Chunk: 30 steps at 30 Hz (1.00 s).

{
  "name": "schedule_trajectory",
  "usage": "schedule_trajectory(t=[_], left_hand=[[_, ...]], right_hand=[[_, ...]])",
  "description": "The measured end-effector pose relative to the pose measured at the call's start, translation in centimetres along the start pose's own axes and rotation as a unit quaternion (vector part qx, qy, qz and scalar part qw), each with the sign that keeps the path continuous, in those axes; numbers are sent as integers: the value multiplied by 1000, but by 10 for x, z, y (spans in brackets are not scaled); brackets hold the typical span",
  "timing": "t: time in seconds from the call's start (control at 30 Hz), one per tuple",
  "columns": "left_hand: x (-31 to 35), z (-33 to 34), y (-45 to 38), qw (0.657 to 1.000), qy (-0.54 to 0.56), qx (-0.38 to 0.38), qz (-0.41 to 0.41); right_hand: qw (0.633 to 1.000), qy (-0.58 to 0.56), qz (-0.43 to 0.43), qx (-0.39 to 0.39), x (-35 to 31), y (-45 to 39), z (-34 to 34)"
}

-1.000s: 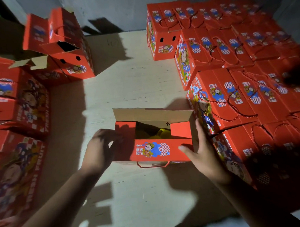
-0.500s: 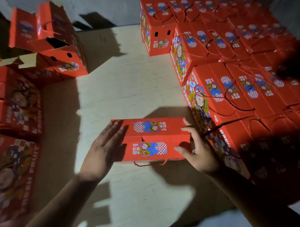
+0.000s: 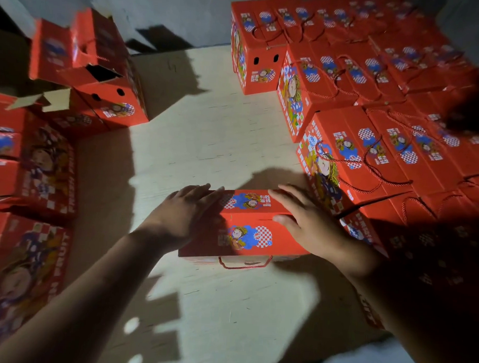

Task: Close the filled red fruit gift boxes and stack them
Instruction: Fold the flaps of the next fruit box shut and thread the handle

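- The box (image 3: 247, 225) sits on the pale surface (image 3: 207, 142), near its front middle, with both top flaps folded down and meeting along a seam across the top.
- Its red cord handle (image 3: 245, 264) hangs over the near edge.
- The left hand (image 3: 183, 209) lies flat on the left end of the box top, fingers (image 3: 205, 192) straight and together, pressing on the flap rather than gripping.
- The right hand (image 3: 310, 224) lies on the right end of the top, fingers stretched over the far flap, the thumb (image 3: 283, 218) resting along the seam; nothing is pinched.
- Just right of the box stands a block of closed boxes (image 3: 371, 110), packed side by side in rows that run to the far right corner, cord handles lying loose on their tops.
- The nearest of these, a closed box (image 3: 350, 158), touches or nearly touches the right hand's side of the box; I cannot tell which.
- At far left an open box (image 3: 101, 76) has its flaps up and a dark opening showing.
- More boxes (image 3: 35, 168) line the left edge, blurred and in shadow.
- Hard shadows of both arms fall across the surface.
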<state>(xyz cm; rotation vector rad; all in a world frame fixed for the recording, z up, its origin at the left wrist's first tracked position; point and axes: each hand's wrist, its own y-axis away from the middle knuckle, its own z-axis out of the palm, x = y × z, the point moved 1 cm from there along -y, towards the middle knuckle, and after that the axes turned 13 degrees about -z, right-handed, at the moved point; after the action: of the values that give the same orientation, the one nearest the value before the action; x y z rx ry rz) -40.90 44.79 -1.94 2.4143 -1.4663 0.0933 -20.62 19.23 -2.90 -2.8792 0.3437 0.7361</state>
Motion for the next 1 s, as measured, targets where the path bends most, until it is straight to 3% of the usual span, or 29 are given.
schedule_trajectory(t=[0.33, 0.67, 0.87, 1.0], left_hand=[[20, 19, 19, 999, -27, 27, -28], [25, 28, 39, 995, 33, 60, -72], [25, 58, 65, 986, 99, 115, -75], [28, 59, 62, 979, 144, 125, -68]], right_hand=[[993, 116, -11, -28, -6, 4, 10], [997, 77, 19, -22, -9, 20, 21], [994, 107, -5, 3, -16, 40, 35], [997, 70, -17, -19, -8, 41, 28]])
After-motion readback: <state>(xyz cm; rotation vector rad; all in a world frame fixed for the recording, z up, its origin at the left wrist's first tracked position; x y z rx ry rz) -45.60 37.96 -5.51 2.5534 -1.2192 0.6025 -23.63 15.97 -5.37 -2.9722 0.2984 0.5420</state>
